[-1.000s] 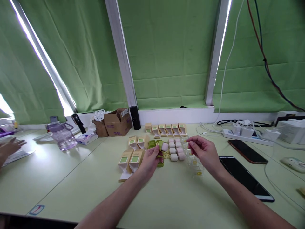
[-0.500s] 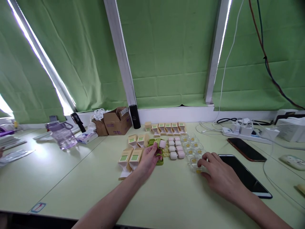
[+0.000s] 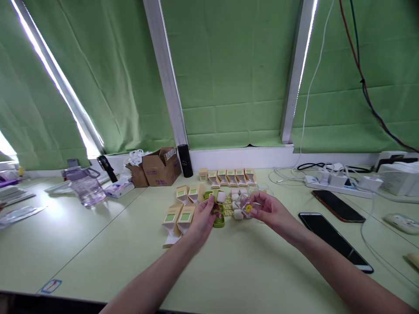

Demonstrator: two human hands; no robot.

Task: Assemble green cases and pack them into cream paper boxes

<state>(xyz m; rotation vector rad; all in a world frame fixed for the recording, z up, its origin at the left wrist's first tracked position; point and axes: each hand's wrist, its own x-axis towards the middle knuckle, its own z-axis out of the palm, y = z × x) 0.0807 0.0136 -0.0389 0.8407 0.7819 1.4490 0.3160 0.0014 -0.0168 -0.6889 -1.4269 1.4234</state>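
My left hand (image 3: 203, 218) is closed on a small pink-white case with a green part (image 3: 220, 198), held just above the pale green table (image 3: 98, 244). My right hand (image 3: 270, 211) pinches a clear plastic shell with a yellow spot (image 3: 246, 206), raised close to the left hand's item. Under and behind the hands lie pink-white cases (image 3: 238, 213) in rows, green pieces (image 3: 219, 221) and more clear shells, partly hidden. Small tan boxes with green labels (image 3: 178, 216) stand left of my left hand, and a row of them (image 3: 229, 176) lines the back.
Two dark phones (image 3: 334, 240) (image 3: 337, 205) lie right of my right arm. A power strip with cables (image 3: 330, 181) sits at the back right. An open cardboard box (image 3: 160, 165), a black cylinder (image 3: 185, 160) and a clear purple bottle (image 3: 83, 185) stand at the left back.
My right hand went down to the clear shells near the phone, took one, and has come back up and left toward the left hand. The left hand stayed in place with its case.
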